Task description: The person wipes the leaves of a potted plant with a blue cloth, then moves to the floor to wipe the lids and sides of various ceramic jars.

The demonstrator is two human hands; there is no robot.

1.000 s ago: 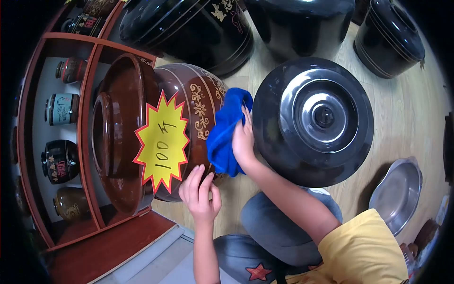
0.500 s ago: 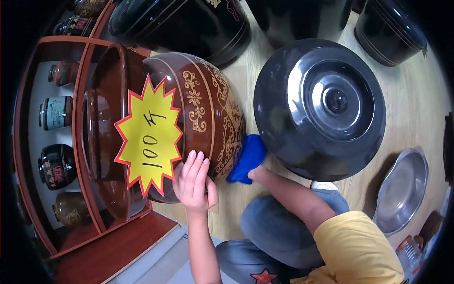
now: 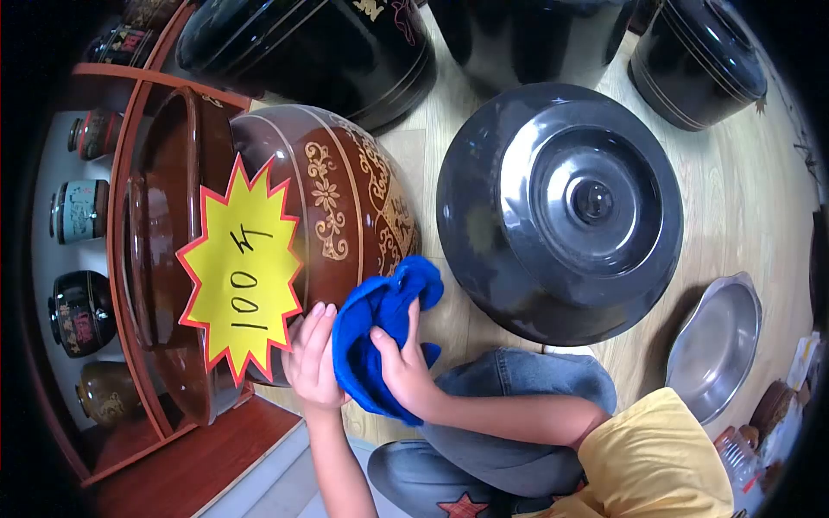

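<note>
A blue cloth [image 3: 367, 332] is bunched in my right hand [image 3: 406, 367], the thumb pressed into its folds and a finger pointing up behind it. My left hand [image 3: 313, 358] lies with fingers stretched out against the lower side of a large brown glazed jar [image 3: 332, 281] with gold floral patterns. The cloth's left edge overlaps this hand and hides its thumb. A yellow starburst sign [image 3: 242, 272] with a red border, reading "100" and a character, is on the jar, just above my left fingertips.
A black lidded jar [image 3: 484, 216] stands right of the brown one. More dark jars [image 3: 319, 60] line the far side. Small pots [image 3: 82, 210] fill a wooden shelf [image 3: 129, 259] at left. A metal basin [image 3: 717, 350] rests on the floor at right.
My right hand has brought the blue cloth from the brown jar's lower right side back toward my left hand. My left hand stays at the jar. The whole view has shifted slightly.
</note>
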